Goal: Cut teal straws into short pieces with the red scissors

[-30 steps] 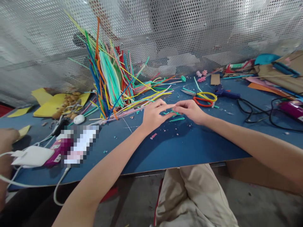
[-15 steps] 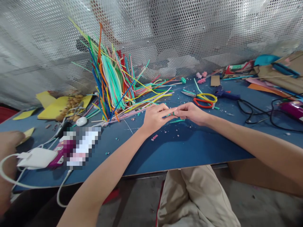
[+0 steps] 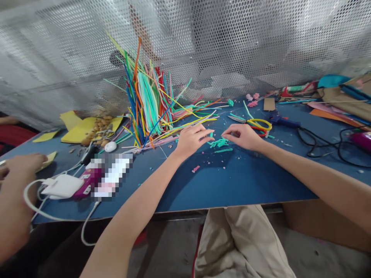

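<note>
My left hand (image 3: 191,142) pinches a short green pipe cleaner piece (image 3: 211,134) upright between its thumb and fingers. Across from it, my right hand (image 3: 245,136) has its thumb and fingertips drawn together; anything between them is too small to make out. Below and between both hands lies a little heap of cut green pipe cleaner pieces (image 3: 220,143). One longer green piece (image 3: 223,150) rests just in front of the heap. Scissors (image 3: 261,125) with yellow and red handles lie behind my right hand.
Behind my left hand stands a large bundle of coloured pipe cleaners (image 3: 149,104). A glue gun (image 3: 284,120) with a black cord lies at right. At left are a phone (image 3: 113,177), a white charger (image 3: 62,186) and another person's hand (image 3: 24,170). A perforated metal panel (image 3: 220,42) rises behind.
My hands have moved apart, from meeting over a green piece to a gap between them. The heap of green pieces now shows. The camera view has shifted slightly left.
</note>
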Tool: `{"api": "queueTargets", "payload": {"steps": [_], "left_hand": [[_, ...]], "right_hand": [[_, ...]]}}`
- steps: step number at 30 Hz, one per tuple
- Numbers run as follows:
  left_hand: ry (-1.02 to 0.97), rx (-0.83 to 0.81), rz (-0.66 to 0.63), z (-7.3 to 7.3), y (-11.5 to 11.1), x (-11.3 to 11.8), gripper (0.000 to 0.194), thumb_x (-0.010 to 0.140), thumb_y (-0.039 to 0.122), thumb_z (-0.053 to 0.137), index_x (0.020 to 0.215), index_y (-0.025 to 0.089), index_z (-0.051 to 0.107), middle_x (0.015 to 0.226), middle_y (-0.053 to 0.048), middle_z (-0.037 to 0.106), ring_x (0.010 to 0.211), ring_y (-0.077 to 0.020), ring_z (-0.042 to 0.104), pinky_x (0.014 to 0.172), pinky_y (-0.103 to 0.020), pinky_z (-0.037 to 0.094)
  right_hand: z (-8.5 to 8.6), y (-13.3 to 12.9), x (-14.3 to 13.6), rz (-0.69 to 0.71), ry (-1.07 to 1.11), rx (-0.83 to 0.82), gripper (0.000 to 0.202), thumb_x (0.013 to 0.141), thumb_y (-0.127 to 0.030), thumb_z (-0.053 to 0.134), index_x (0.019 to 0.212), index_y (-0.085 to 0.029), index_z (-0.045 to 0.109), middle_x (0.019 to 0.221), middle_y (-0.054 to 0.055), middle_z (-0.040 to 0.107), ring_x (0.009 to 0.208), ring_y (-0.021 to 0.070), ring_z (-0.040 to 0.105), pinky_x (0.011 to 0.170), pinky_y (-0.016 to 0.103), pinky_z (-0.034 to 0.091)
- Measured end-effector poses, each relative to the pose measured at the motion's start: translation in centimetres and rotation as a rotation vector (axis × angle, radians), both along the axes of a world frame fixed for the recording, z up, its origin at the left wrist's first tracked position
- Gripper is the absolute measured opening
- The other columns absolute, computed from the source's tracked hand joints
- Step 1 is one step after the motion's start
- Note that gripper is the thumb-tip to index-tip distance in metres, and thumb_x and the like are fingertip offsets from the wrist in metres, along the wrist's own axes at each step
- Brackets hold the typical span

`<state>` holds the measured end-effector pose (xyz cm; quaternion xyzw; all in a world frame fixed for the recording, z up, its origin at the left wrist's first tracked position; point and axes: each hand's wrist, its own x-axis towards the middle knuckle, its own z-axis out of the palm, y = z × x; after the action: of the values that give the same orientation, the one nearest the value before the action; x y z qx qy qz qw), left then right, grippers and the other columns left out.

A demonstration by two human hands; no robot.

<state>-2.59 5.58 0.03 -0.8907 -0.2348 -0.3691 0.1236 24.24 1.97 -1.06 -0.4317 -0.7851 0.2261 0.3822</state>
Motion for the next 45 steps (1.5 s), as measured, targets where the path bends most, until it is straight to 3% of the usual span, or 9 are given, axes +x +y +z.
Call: {"api": "queueTargets", "payload": {"steps": [5, 10, 15, 19, 22, 28, 32, 38, 45], "left_hand": [[-0.001, -0.091, -0.035, -0.3, 1.2, -0.6, 0.037, 0.094, 0.054, 0.065, 0.113, 0.025, 0.078, 0.092, -0.003, 0.076, 0.078, -0.0142, 0.067, 0.074, -0.028, 0.045], [-0.001, -0.158, -0.030, -0.4, 1.0, -0.3, 0.034, 0.095, 0.052, 0.066, 0.115, 0.026, 0.077, 0.099, -0.003, 0.079, 0.076, -0.0132, 0.068, 0.075, -0.028, 0.046], [0.046, -0.157, -0.037, -0.6, 0.9, -0.1, 0.035, 0.096, 0.052, 0.065, 0.115, 0.025, 0.077, 0.098, -0.004, 0.079, 0.082, -0.0153, 0.071, 0.076, -0.029, 0.047], [0.021, -0.189, -0.011, -1.0, 0.7, 0.2, 0.038, 0.096, 0.056, 0.063, 0.113, 0.026, 0.078, 0.097, -0.003, 0.079, 0.080, -0.0153, 0.071, 0.075, -0.029, 0.047], [-0.076, -0.212, -0.023, -1.3, 0.2, 0.8, 0.039, 0.095, 0.058, 0.064, 0.112, 0.026, 0.079, 0.094, -0.002, 0.079, 0.073, -0.0140, 0.069, 0.074, -0.029, 0.048], [-0.352, -0.225, -0.122, -1.1, -1.4, 2.0, 0.039, 0.090, 0.055, 0.071, 0.112, 0.024, 0.079, 0.086, -0.002, 0.078, 0.060, -0.0114, 0.059, 0.064, -0.027, 0.048], [-0.342, -0.212, -0.116, -0.9, -2.0, 2.4, 0.040, 0.091, 0.054, 0.070, 0.114, 0.024, 0.080, 0.086, -0.004, 0.077, 0.062, -0.0118, 0.060, 0.065, -0.027, 0.048], [-0.368, -0.197, -0.208, -1.1, -2.1, 2.4, 0.036, 0.092, 0.048, 0.071, 0.119, 0.027, 0.078, 0.091, -0.004, 0.077, 0.069, -0.0110, 0.064, 0.066, -0.025, 0.049], [-0.341, -0.209, -0.185, -1.3, -2.1, 2.4, 0.038, 0.093, 0.049, 0.069, 0.124, 0.027, 0.076, 0.091, -0.004, 0.077, 0.070, -0.0116, 0.063, 0.066, -0.026, 0.049]], "right_hand": [[-0.4, 0.7, 0.4, 0.054, -0.256, 0.103, 0.027, 0.091, -0.046, 0.067, 0.103, -0.027, 0.082, 0.104, 0.007, 0.072, 0.077, 0.0175, 0.060, 0.073, 0.033, 0.045], [-0.9, 0.7, 0.1, 0.116, -0.346, 0.137, 0.025, 0.090, -0.046, 0.069, 0.104, -0.029, 0.081, 0.109, 0.007, 0.073, 0.101, 0.0243, 0.066, 0.084, 0.036, 0.048], [-0.5, 0.6, 0.0, 0.114, -0.294, 0.161, 0.022, 0.094, -0.038, 0.062, 0.095, -0.026, 0.081, 0.097, 0.007, 0.074, 0.089, 0.0226, 0.066, 0.083, 0.038, 0.048], [-0.1, 0.3, -0.1, 0.027, -0.166, 0.125, 0.018, 0.091, -0.036, 0.065, 0.091, -0.024, 0.078, 0.088, 0.006, 0.073, 0.074, 0.0202, 0.061, 0.076, 0.039, 0.048], [0.0, -0.1, -0.8, -0.068, 0.066, 0.025, 0.018, 0.089, -0.040, 0.068, 0.090, -0.023, 0.076, 0.084, 0.006, 0.073, 0.073, 0.0207, 0.062, 0.075, 0.041, 0.051], [0.8, -1.8, -3.0, -0.049, 0.501, -0.162, 0.024, 0.082, -0.044, 0.079, 0.089, -0.022, 0.071, 0.079, 0.004, 0.071, 0.071, 0.0199, 0.066, 0.072, 0.041, 0.055], [1.1, -2.7, -4.1, -0.029, 0.628, -0.254, 0.029, 0.079, -0.047, 0.081, 0.088, -0.021, 0.071, 0.077, 0.002, 0.068, 0.067, 0.0155, 0.060, 0.067, 0.036, 0.053], [0.4, -2.7, -4.5, -0.059, 0.693, -0.302, 0.040, 0.075, -0.050, 0.083, 0.097, -0.022, 0.064, 0.089, 0.004, 0.070, 0.079, 0.0176, 0.066, 0.079, 0.037, 0.057], [0.6, -2.8, -4.6, -0.058, 0.753, -0.320, 0.052, 0.070, -0.048, 0.088, 0.103, -0.024, 0.055, 0.093, 0.005, 0.075, 0.084, 0.0202, 0.072, 0.088, 0.042, 0.059]]}}
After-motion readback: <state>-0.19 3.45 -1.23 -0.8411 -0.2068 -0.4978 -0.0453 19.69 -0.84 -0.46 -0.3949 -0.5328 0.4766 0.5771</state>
